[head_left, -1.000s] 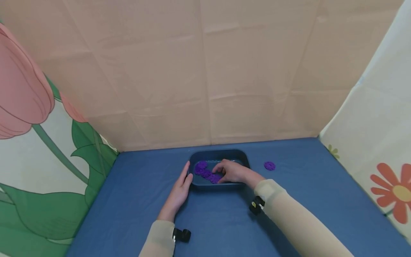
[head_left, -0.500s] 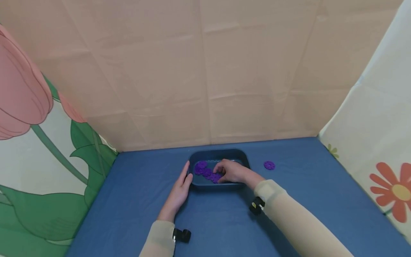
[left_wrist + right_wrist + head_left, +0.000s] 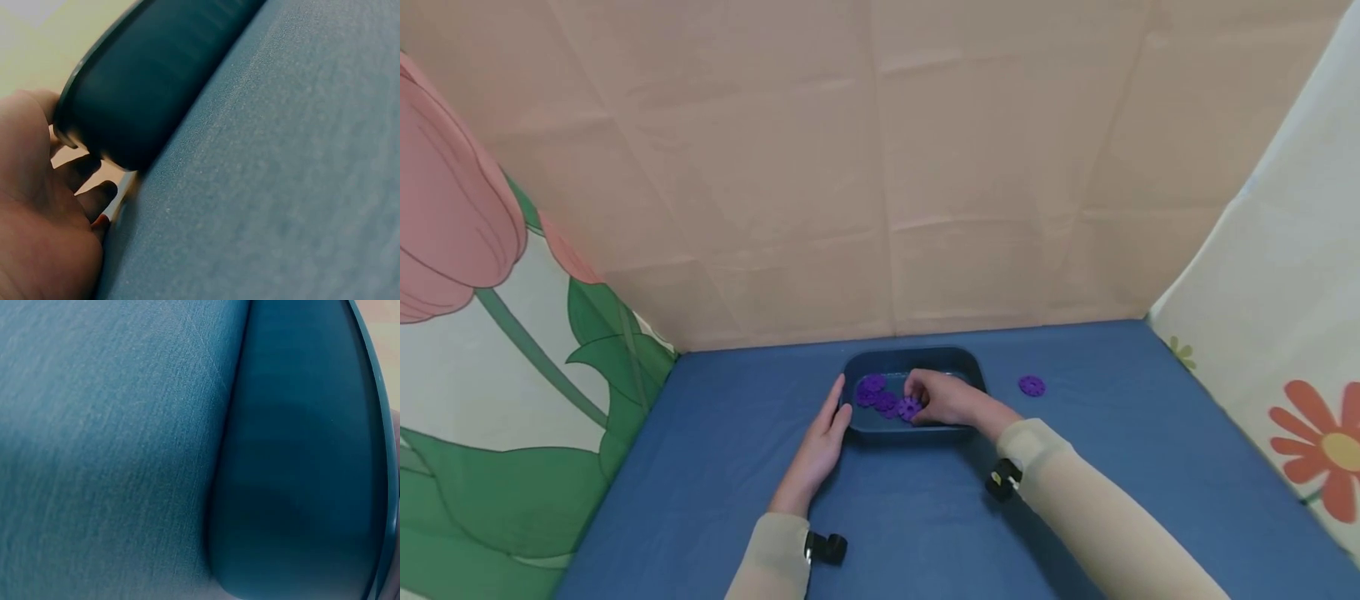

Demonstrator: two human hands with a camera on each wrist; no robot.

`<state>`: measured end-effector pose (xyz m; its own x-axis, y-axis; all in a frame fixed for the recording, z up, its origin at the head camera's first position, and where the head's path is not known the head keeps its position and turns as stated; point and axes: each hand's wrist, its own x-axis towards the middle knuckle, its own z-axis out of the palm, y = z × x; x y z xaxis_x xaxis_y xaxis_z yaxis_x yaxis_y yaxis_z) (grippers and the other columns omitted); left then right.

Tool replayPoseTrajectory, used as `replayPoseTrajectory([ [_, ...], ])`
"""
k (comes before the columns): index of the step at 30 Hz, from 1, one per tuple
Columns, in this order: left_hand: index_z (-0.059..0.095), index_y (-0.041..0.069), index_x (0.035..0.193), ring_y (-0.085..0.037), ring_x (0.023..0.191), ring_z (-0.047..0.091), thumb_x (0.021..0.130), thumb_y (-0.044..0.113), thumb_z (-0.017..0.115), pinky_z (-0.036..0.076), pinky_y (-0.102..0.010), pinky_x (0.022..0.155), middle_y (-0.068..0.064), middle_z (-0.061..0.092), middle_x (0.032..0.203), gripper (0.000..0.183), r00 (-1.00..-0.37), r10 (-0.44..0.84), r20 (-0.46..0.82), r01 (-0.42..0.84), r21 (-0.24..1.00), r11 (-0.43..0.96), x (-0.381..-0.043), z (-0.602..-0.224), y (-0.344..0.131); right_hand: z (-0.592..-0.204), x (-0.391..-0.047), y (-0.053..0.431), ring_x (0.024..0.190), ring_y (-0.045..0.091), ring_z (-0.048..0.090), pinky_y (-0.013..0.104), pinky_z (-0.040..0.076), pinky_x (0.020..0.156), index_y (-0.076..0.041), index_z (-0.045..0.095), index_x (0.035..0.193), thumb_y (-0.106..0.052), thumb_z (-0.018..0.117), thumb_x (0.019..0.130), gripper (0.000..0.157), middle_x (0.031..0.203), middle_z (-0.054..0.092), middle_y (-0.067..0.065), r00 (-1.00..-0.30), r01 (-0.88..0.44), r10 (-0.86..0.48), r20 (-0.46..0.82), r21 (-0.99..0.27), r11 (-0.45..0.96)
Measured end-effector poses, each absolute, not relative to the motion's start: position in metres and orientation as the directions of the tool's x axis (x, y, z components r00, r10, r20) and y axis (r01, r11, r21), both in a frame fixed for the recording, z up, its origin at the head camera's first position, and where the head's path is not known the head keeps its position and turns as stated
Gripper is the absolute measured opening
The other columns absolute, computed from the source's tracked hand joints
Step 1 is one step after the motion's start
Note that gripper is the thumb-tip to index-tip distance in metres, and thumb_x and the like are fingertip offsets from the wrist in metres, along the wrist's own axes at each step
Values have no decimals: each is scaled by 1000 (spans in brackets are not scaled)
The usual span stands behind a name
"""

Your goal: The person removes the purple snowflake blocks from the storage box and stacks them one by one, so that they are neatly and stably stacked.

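Note:
A dark blue rectangular tray (image 3: 910,435) stands on the blue cloth. At its left end my left hand (image 3: 817,446) rests against the outside wall, its thumb by the rim; the left wrist view shows the fingers touching the tray's end (image 3: 125,106). My right hand (image 3: 946,398) reaches over the near side into the tray. Between thumb and fingers it pinches a purple notched plastic disc (image 3: 909,408), tilted so that its face shows. Several similar discs (image 3: 871,387) lie overlapping in the left part of the tray. The right wrist view shows mainly the tray's outer wall (image 3: 300,456).
One more purple disc (image 3: 1032,386) lies on the blue cloth (image 3: 910,517), right of the tray. A beige sheet (image 3: 880,167) hangs behind the table, with flower-printed cloths at the left (image 3: 535,400) and right (image 3: 1262,292).
My right hand has gathered its fingers on a disc in the tray and lifted its edge, shifting slightly right. My left hand keeps its place at the tray's end.

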<state>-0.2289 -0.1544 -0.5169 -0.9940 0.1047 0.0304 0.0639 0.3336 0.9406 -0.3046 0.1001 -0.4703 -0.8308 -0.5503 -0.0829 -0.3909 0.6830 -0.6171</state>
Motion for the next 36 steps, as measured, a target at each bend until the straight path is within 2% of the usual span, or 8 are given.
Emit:
replayPoseTrajectory([
  [4,18,47,153,-8,145,14,99,59,39,14,-49,117,28,17,154,59,-995,97,25,57,936,346,-229,-517,-154,-470,-305,100,94,22,60,37,50,81,-13,61,104,-13,85,76,37,100,63,4,-841,-380,-534,-88,-607,698],
  [9,19,46,153,-7,144,14,102,53,39,14,-49,117,29,17,153,56,-996,92,24,54,936,348,-229,-520,-154,-473,-306,100,93,22,60,37,50,81,-12,61,103,-13,86,75,37,100,64,4,-835,-403,-547,-69,-600,691],
  [16,18,46,153,-7,144,14,93,70,38,14,-48,117,29,17,153,67,-995,100,19,53,935,351,-229,-518,-154,-473,-307,102,94,22,60,38,50,83,-11,65,106,-13,85,76,37,99,64,4,-845,-389,-531,-66,-606,694],
  [24,17,48,153,-10,145,14,95,67,38,15,-50,116,26,17,155,63,-995,99,8,43,934,354,-228,-516,-154,-472,-303,101,96,24,58,38,50,84,-12,68,116,-24,86,76,45,103,59,5,-821,-447,-567,-61,-548,707],
  [28,18,49,152,-12,146,14,98,62,39,14,-51,116,24,17,156,59,-994,102,24,59,936,348,-227,-515,-154,-471,-300,100,96,25,59,38,50,83,-13,69,111,-21,85,77,39,104,57,7,-814,-463,-577,-62,-530,710],
  [36,17,49,152,-10,145,14,93,70,37,15,-49,116,26,16,155,66,-995,100,29,64,929,364,-229,-518,-155,-472,-300,99,92,21,60,36,51,81,-14,70,108,-22,84,78,34,100,58,3,-828,-453,-556,-73,-497,740],
])
